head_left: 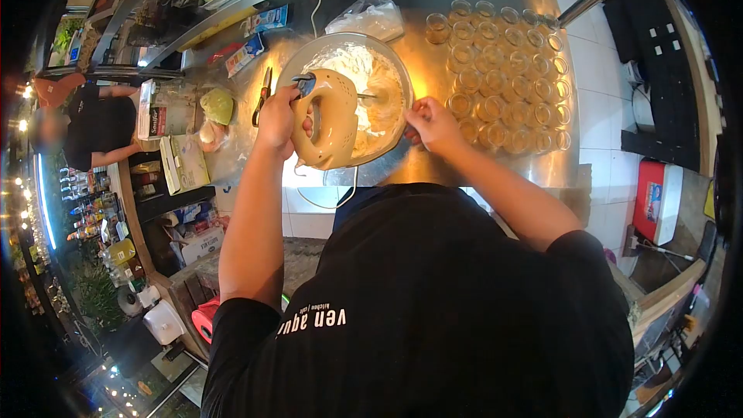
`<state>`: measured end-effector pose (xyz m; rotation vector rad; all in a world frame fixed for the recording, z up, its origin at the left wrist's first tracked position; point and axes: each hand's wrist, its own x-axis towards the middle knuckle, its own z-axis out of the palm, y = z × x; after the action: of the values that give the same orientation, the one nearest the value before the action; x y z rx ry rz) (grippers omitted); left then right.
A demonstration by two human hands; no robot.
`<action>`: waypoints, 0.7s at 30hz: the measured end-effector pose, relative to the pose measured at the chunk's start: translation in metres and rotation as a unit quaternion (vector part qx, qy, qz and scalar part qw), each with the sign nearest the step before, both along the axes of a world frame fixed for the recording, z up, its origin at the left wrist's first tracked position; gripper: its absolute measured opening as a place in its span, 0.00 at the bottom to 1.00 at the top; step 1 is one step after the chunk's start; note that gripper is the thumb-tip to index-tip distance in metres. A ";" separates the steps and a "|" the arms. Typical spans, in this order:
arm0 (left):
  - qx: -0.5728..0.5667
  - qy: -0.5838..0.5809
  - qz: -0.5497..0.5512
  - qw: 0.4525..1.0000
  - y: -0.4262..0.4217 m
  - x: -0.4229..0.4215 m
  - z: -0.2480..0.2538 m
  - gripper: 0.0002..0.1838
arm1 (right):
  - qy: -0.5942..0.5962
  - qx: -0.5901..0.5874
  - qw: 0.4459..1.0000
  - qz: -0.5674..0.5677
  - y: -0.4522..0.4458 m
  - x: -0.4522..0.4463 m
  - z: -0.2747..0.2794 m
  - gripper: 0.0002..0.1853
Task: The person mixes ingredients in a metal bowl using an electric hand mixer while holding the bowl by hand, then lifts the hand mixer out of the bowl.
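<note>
My left hand (280,118) is wrapped around the handle of a cream-coloured hand mixer (337,120), with fingertips showing through the handle gap. The mixer is held over a large mixing bowl (291,70), its beater shaft reaching into a pale, creamy mixture (348,58). A browner patch of the mixture lies toward the bowl's right side. At that side my right hand (435,125) is closed on the bowl's rim, thumb and fingers together. The beater ends are hidden in the mixture.
Several rows of glass jars (511,81) stand on the steel table right of the bowl. Scissors (264,97), a clear plastic bag (368,17) and packets (246,56) lie nearby. The mixer's cord (329,207) hangs over the front edge. Another person (101,125) stands at far left.
</note>
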<state>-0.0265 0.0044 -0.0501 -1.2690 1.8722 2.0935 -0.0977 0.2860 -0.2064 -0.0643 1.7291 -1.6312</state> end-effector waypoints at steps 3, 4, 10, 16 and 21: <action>-0.002 0.003 -0.002 1.000 0.000 0.000 -0.002 0.16 | 0.030 -0.003 0.999 -0.018 -0.004 -0.012 0.000 0.16; 0.001 0.004 0.002 1.000 0.000 0.000 -0.002 0.16 | 0.031 -0.002 0.999 -0.019 -0.004 -0.011 0.000 0.16; 0.006 0.008 0.008 1.000 -0.004 0.002 -0.008 0.16 | -0.108 0.040 0.981 0.154 0.003 0.004 0.003 0.19; 0.012 0.006 0.009 1.000 -0.002 0.003 -0.006 0.16 | -0.066 0.028 0.996 0.048 0.008 0.003 0.011 0.21; -0.005 0.010 0.005 1.000 0.001 0.002 -0.003 0.16 | -0.066 0.035 0.996 0.041 0.008 0.000 0.013 0.16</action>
<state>-0.0244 0.0053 -0.0535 -1.2665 1.8920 2.1125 -0.0977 0.2937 -0.1934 0.0057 1.6602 -1.4808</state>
